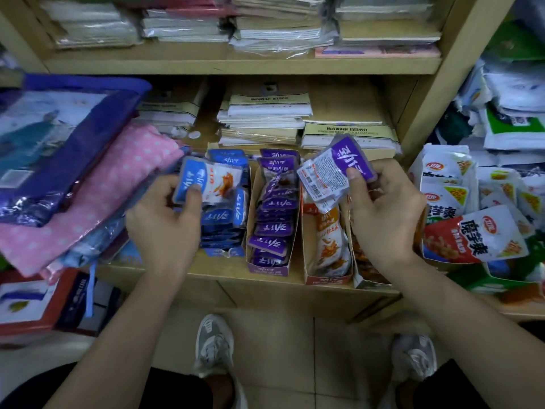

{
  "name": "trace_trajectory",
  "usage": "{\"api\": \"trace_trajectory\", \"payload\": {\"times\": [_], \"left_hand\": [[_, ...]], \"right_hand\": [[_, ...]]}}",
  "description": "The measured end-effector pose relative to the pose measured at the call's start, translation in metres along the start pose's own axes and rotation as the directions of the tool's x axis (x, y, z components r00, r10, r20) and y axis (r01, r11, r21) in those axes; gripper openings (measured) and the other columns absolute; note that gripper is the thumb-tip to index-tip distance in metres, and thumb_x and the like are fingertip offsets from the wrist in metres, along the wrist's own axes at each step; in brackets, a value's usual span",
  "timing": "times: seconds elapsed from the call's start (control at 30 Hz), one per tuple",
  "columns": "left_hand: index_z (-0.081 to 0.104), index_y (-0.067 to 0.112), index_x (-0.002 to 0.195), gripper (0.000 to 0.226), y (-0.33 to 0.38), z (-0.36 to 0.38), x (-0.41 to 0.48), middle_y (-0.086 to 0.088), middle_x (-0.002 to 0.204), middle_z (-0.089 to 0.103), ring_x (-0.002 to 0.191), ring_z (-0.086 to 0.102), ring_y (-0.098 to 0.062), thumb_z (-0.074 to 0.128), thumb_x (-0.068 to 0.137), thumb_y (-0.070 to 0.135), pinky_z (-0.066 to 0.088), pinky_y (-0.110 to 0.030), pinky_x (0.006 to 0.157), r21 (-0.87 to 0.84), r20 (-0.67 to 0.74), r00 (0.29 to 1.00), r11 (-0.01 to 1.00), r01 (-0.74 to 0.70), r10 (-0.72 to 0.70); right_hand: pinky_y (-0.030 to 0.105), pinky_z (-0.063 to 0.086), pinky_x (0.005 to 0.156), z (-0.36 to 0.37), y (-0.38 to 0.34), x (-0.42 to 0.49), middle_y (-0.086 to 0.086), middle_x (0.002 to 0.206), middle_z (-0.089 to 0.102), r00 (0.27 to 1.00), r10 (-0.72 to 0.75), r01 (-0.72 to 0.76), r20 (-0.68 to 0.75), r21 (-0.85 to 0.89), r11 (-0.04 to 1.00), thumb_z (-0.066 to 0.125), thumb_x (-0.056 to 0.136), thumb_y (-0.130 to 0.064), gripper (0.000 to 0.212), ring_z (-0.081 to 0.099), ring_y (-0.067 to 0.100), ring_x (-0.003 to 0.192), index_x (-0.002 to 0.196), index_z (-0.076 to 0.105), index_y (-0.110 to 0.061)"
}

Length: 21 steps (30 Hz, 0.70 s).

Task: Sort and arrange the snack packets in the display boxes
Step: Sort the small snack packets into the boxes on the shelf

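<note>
Blue packet [206, 184] is pinched by left grip [165, 225], purple packets [351, 156] by right grip [386, 214]. Rightmost box [361, 280] is mostly hidden behind it.

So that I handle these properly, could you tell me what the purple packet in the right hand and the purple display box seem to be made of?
Purple packet in the right hand: probably thin plastic film, glossy; it is crinkled and catches light. Purple display box: apparently thin card, printed outside, plain brown on its inner walls.
</note>
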<state>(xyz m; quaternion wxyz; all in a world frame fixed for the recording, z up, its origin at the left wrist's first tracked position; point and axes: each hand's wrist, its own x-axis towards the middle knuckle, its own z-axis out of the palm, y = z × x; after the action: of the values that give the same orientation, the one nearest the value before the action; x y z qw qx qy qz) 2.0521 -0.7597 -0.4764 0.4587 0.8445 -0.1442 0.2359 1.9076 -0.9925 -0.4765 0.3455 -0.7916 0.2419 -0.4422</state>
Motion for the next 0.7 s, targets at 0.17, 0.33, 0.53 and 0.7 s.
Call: {"api": "trace_trajectory", "payload": {"times": [0.17, 0.33, 0.53, 0.7], "left_hand": [[0.058, 0.011, 0.069, 0.033, 0.001, 0.007, -0.004, -0.007, 0.057, 0.059, 0.059, 0.058, -0.037, 0.067, 0.09, 0.035, 0.033, -0.032, 0.052, 0.362, 0.094, 0.993, 0.927, -0.097, 0.067], [0.06, 0.012, 0.067, 0.03, -0.002, -0.003, 0.006, -0.007, 0.057, 0.061, 0.055, 0.058, -0.034, 0.06, 0.09, 0.032, 0.038, -0.038, 0.052, 0.326, 0.035, 0.984, 0.929, -0.177, 0.175], [0.057, 0.008, 0.064, 0.026, 0.006, -0.006, 0.0, -0.008, 0.052, 0.055, 0.047, 0.052, -0.03, 0.068, 0.085, 0.019, 0.031, -0.034, 0.051, 0.252, 0.03, 0.983, 0.95, -0.183, 0.181], [0.057, 0.007, 0.064, 0.027, -0.002, -0.003, 0.0, -0.009, 0.052, 0.056, 0.048, 0.052, -0.031, 0.068, 0.083, 0.022, 0.027, -0.03, 0.054, 0.301, 0.059, 0.984, 0.936, -0.181, 0.171]], "right_hand": [[0.009, 0.049, 0.054, 0.005, 0.006, 0.006, 0.004, 0.091, 0.074, 0.988, 0.148, -0.145, -0.053, 0.059, 0.988, 0.062, 0.099, -0.037, 0.029, 0.071, 0.005, 0.075, 0.095, 0.061, -0.008], [0.028, 0.058, 0.051, 0.007, 0.012, 0.011, 0.006, 0.069, 0.072, 0.933, 0.358, -0.336, -0.041, 0.258, 0.906, 0.059, 0.101, -0.03, 0.027, 0.071, 0.016, 0.056, 0.101, 0.067, -0.004], [0.025, 0.055, 0.047, 0.009, 0.019, 0.01, 0.002, 0.066, 0.071, 0.934, 0.356, -0.342, -0.034, 0.205, 0.917, 0.061, 0.1, -0.031, 0.03, 0.068, 0.012, 0.051, 0.092, 0.069, -0.004], [0.033, 0.059, 0.052, 0.018, 0.022, -0.003, -0.001, 0.07, 0.07, 0.967, 0.235, -0.242, 0.102, 0.07, 0.968, 0.061, 0.099, -0.033, 0.03, 0.069, 0.007, 0.059, 0.087, 0.069, -0.006]]}}
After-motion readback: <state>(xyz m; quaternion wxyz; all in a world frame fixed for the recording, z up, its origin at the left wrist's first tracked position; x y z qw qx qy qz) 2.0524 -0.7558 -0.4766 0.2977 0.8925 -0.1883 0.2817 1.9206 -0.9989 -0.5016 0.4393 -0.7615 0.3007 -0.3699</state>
